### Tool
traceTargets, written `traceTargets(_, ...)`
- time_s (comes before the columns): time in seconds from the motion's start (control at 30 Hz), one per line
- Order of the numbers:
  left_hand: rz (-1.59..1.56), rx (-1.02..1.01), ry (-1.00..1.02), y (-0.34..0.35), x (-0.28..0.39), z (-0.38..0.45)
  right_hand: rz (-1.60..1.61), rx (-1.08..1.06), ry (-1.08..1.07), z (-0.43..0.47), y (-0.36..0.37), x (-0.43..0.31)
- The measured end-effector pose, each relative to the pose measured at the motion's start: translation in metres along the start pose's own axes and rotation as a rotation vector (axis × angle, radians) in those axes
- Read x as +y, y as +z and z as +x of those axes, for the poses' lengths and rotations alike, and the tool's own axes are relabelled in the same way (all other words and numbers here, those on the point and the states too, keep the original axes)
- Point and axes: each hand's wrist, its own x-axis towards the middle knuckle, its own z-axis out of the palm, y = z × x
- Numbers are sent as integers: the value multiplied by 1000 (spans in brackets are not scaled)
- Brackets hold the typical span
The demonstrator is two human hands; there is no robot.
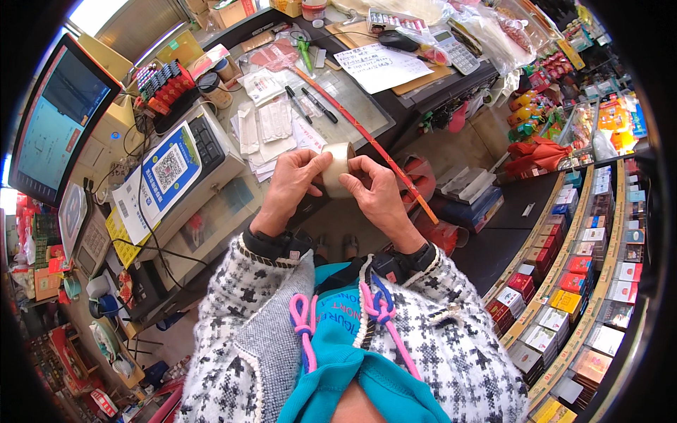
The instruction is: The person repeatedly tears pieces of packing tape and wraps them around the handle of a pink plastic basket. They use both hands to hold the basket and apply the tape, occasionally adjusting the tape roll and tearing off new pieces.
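Between my two hands is a roll of clear packing tape [337, 172], held up in front of me above the desk's near edge. My left hand [291, 185] grips its left side, with the thumb on the outer face. On the right side, the thumb and bent fingers of my right hand [378, 193] pinch the roll. Behind the roll, a fly swatter's red-and-gold handle [365, 132] slants across the desk. Two black marker pens [320, 106] and several white paper packets [267, 127] lie just beyond my left hand.
A cash drawer [217, 174] with a keyboard [206, 143] and a printed code sheet [166, 169] stands at left, beside a monitor [61, 121]. Handwritten paper [378, 66] and a calculator [457, 53] lie at the back. Racks of small boxes [555, 301] curve along the right.
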Motion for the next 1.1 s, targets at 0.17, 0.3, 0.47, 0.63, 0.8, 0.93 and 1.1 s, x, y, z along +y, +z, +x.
traceTargets(0.17,-36,56,13,9,0,-6,57,36,-5,0,3,7)
traceTargets(0.3,100,55,40,13,-1,-9,50,28,-5,-1,3,6)
traceTargets(0.47,-29,1,-13,4,-2,-6,79,-22,-30,-6,1,6)
traceTargets(0.63,-210,-3,46,7,-7,-11,191,-18,10,-7,2,13)
traceTargets(0.8,-49,14,152,13,-9,-16,148,5,6,-6,1,19)
traceTargets(0.93,230,59,207,10,-5,-17,84,-15,-62,-5,0,15)
traceTargets(1.1,167,116,256,18,-5,-18,101,-43,-38,-6,-4,9)
